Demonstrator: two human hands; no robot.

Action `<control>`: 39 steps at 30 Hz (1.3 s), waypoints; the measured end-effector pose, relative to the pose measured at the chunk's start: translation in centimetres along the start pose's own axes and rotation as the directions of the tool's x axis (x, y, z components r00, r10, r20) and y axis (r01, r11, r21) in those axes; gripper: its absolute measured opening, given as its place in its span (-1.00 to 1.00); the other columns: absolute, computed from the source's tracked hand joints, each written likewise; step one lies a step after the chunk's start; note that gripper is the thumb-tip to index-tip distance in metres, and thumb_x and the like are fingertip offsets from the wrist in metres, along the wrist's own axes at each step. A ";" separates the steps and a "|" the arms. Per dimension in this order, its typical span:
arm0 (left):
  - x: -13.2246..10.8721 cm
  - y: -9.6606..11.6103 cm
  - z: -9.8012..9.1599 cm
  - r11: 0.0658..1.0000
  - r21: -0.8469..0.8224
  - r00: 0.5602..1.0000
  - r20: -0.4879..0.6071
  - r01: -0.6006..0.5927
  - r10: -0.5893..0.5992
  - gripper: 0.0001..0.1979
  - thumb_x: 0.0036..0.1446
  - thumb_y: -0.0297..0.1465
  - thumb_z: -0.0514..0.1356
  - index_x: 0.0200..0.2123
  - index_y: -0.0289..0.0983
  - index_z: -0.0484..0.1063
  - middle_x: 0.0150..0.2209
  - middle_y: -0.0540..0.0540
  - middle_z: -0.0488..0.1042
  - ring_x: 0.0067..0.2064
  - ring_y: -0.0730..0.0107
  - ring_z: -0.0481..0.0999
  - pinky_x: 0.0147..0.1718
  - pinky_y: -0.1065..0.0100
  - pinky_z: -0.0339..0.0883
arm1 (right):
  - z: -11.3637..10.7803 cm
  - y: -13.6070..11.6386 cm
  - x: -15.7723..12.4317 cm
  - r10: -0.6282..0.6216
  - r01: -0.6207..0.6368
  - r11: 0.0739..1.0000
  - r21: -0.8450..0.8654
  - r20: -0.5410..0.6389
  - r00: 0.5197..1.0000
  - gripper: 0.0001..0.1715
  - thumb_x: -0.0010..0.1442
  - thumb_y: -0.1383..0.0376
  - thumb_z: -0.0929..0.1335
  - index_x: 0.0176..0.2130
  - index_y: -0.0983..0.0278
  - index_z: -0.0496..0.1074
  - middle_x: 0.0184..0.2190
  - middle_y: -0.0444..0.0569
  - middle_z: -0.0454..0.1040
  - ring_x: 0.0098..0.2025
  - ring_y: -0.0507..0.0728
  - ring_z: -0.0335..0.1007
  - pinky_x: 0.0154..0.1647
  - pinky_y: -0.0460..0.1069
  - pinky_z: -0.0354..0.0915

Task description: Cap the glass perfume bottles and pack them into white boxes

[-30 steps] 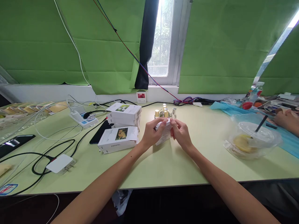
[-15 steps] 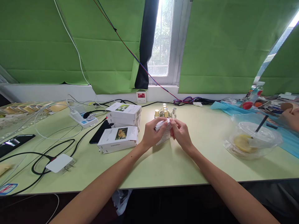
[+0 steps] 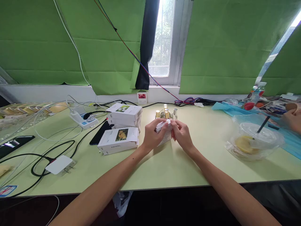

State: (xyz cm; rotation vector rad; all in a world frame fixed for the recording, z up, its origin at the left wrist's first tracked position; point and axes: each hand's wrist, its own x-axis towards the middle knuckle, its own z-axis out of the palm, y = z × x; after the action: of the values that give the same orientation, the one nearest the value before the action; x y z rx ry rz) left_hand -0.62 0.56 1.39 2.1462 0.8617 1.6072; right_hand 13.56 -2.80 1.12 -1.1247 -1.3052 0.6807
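Note:
A small white box with fine print [image 3: 166, 137] stands on end on the table, between my two hands. My left hand [image 3: 154, 133] is closed on its left side, thumb near the top. From the right, my right hand [image 3: 181, 133] pinches the box's top edge and corner. Its top end is partly covered by my fingers, so I cannot tell how the flap lies. Just behind are several small glass bottles with gold and silver caps [image 3: 165, 108]. To the left lie a white box with a yellow flower picture [image 3: 119, 140] and a stack of similar boxes [image 3: 125, 113].
A black phone [image 3: 101, 133], a power strip [image 3: 84, 119] and a white charger [image 3: 60, 164] with loose cables lie left on the table [image 3: 150, 175]. On the right stands a bagged lidded cup [image 3: 255, 141]. Another person's hand [image 3: 293, 120] is at the far right, by blue sheeting [image 3: 290, 141].
My hands stay almost in place on the white box, with only slight finger movement. The other person's hand at the far right has shifted a little.

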 end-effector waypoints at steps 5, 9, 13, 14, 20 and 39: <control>0.0 0.0 0.0 1.000 0.009 1.000 0.000 0.003 -0.003 -0.78 0.26 -0.24 0.21 -0.24 -0.27 0.54 -0.32 -0.06 0.62 -0.35 0.42 0.55 -0.34 0.41 0.37 | 0.0 0.0 0.1 -0.002 0.002 1.000 0.012 0.005 1.000 -0.46 0.32 -0.09 0.27 -0.51 0.20 0.22 -0.74 -0.26 0.22 -0.69 -0.01 0.16 -0.60 -0.09 0.12; 0.0 0.0 0.0 1.000 0.018 1.000 0.000 0.015 -0.015 -0.76 0.26 -0.21 0.20 -0.24 -0.26 0.55 -0.36 -0.05 0.61 -0.38 0.41 0.53 -0.36 0.41 0.36 | 0.0 0.0 0.1 -0.003 0.003 1.000 0.024 0.009 1.000 -0.48 0.32 -0.08 0.28 -0.50 0.20 0.24 -0.73 -0.26 0.21 -0.69 -0.01 0.16 -0.62 -0.09 0.12; 0.1 0.1 0.0 1.000 0.016 1.000 -0.001 0.009 -0.009 -0.76 0.26 -0.22 0.20 -0.25 -0.27 0.55 -0.36 -0.05 0.61 -0.37 0.42 0.54 -0.35 0.41 0.36 | 0.0 0.1 0.1 -0.008 0.008 1.000 0.014 0.008 1.000 -0.47 0.32 -0.07 0.28 -0.51 0.20 0.23 -0.74 -0.25 0.22 -0.69 -0.01 0.17 -0.62 -0.09 0.12; 0.1 0.1 0.0 1.000 0.016 1.000 0.000 0.010 -0.010 -0.76 0.27 -0.23 0.20 -0.24 -0.27 0.55 -0.36 -0.06 0.61 -0.37 0.42 0.54 -0.35 0.41 0.36 | 0.0 0.1 0.1 -0.007 0.007 1.000 0.012 0.007 1.000 -0.47 0.32 -0.07 0.29 -0.51 0.20 0.22 -0.74 -0.25 0.22 -0.69 -0.01 0.17 -0.62 -0.09 0.12; 0.1 0.1 0.0 0.999 0.022 1.000 0.008 0.029 -0.029 -0.75 0.27 -0.21 0.19 -0.23 -0.26 0.55 -0.35 -0.06 0.61 -0.35 0.40 0.54 -0.35 0.40 0.35 | 0.0 0.1 0.1 -0.011 0.011 1.000 0.012 0.011 1.000 -0.48 0.31 -0.08 0.29 -0.50 0.20 0.24 -0.73 -0.26 0.22 -0.69 -0.01 0.16 -0.63 -0.09 0.12; 0.1 0.2 -0.1 0.998 -0.029 0.998 0.026 0.053 -0.052 -0.76 0.32 -0.24 0.14 -0.22 -0.25 0.54 -0.27 -0.06 0.62 -0.31 0.41 0.54 -0.30 0.40 0.36 | 0.1 0.0 0.0 -0.002 0.002 1.000 -0.007 0.020 1.000 -0.47 0.32 -0.10 0.27 -0.49 0.19 0.19 -0.74 -0.26 0.22 -0.70 -0.01 0.17 -0.63 -0.09 0.12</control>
State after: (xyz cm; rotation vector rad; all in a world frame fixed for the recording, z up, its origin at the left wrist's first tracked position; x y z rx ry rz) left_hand -0.62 0.51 1.62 2.1011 0.8733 1.5551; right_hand 13.45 -2.74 1.13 -1.1249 -1.3264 0.6883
